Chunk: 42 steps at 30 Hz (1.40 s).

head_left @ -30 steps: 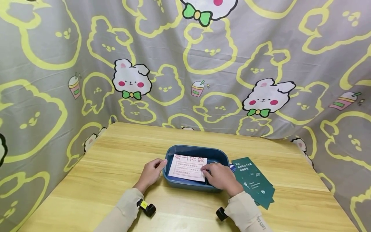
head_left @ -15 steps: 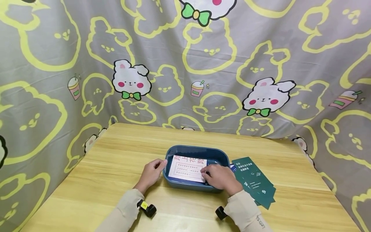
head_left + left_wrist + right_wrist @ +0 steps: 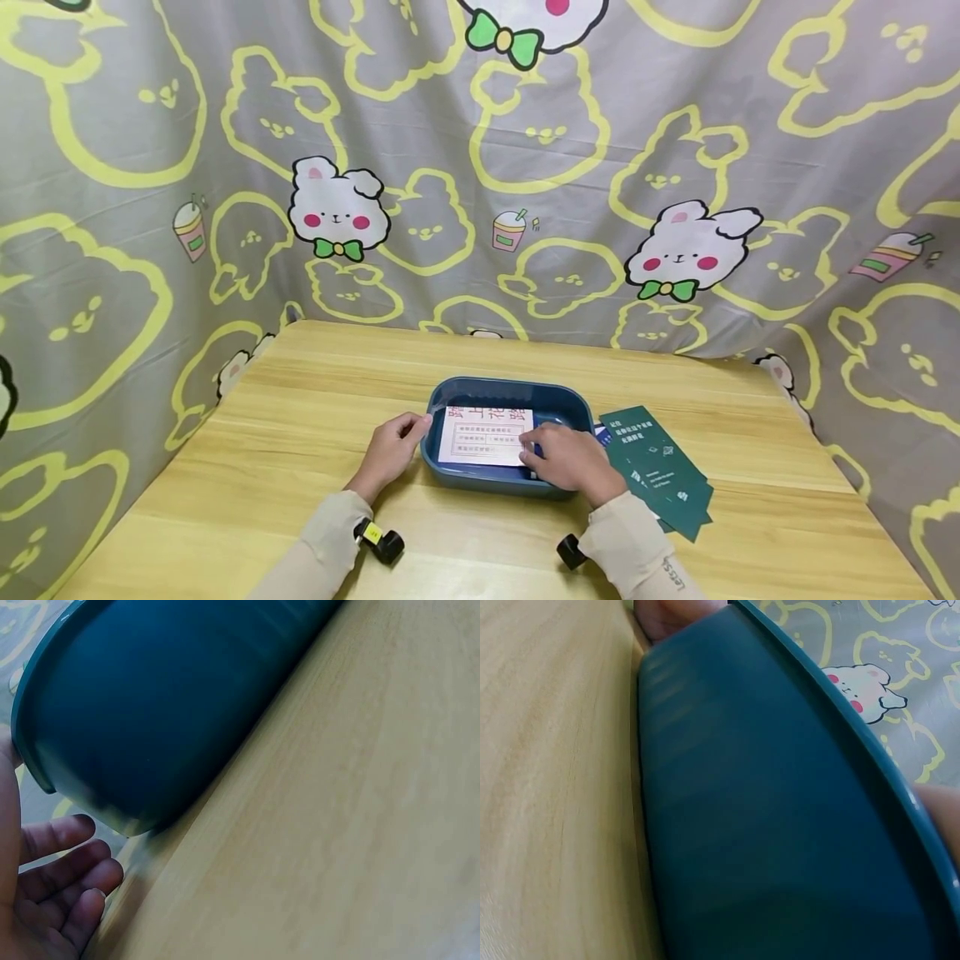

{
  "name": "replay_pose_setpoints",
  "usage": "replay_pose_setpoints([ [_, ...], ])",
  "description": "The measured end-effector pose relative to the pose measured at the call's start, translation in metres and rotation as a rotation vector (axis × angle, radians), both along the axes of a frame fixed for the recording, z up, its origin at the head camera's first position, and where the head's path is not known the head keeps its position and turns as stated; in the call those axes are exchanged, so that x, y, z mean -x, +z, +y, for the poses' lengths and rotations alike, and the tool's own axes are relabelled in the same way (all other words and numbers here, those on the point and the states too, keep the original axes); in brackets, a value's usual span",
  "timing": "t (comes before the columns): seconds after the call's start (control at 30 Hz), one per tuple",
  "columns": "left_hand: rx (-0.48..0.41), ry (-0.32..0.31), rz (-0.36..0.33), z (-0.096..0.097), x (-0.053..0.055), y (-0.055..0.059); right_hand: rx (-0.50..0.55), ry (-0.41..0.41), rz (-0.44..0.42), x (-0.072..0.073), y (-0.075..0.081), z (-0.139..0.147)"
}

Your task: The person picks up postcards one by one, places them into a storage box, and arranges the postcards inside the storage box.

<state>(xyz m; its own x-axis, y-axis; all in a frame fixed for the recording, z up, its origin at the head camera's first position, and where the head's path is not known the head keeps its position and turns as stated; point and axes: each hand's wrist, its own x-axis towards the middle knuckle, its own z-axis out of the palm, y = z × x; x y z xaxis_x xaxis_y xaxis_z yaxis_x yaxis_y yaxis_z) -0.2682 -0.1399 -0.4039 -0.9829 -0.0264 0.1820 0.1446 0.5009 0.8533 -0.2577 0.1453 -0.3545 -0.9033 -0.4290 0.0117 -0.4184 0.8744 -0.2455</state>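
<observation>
A dark blue plastic bin (image 3: 510, 482) with rounded corners stands on the wooden table. Inside it lies a pale pink card (image 3: 486, 437) with red printed characters, over something darker blue. My right hand (image 3: 570, 457) reaches over the bin's near right side, with thumb and forefinger pinching the card's right edge. My left hand (image 3: 392, 448) is at the bin's left end, thumb on the rim. In the left wrist view, the other fingers (image 3: 66, 866) hang loosely curled below the rim, apart from the wall. The bin's outer wall (image 3: 765, 787) hides most of my right hand in the right wrist view.
Several dark green cards (image 3: 657, 467) with white print lie overlapping to the right of the bin. A blue and white piece (image 3: 602, 432) shows between them and the bin. A patterned curtain (image 3: 450, 183) hangs behind the table (image 3: 247, 467).
The pink card has shifted slightly and sits a little lower in the bin, still between the right fingers. The left hand stays at the rim.
</observation>
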Motion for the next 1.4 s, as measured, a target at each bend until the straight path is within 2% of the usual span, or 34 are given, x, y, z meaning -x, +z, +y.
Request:
replay_pose_setpoints([
  [0.5,0.013,-0.002,0.019,-0.0007,-0.0001,0.0002,0.01,-0.03,0.018,0.0,0.0004,-0.0016],
  [0.97,0.007,-0.008,0.008,0.0018,-0.0009,0.0011,0.01,-0.052,0.012,-0.0004,-0.0002,-0.0004],
  [1.4,0.007,-0.007,0.026,-0.0007,-0.0023,-0.0001,0.098,-0.025,0.038,0.0001,0.0002,0.0016],
])
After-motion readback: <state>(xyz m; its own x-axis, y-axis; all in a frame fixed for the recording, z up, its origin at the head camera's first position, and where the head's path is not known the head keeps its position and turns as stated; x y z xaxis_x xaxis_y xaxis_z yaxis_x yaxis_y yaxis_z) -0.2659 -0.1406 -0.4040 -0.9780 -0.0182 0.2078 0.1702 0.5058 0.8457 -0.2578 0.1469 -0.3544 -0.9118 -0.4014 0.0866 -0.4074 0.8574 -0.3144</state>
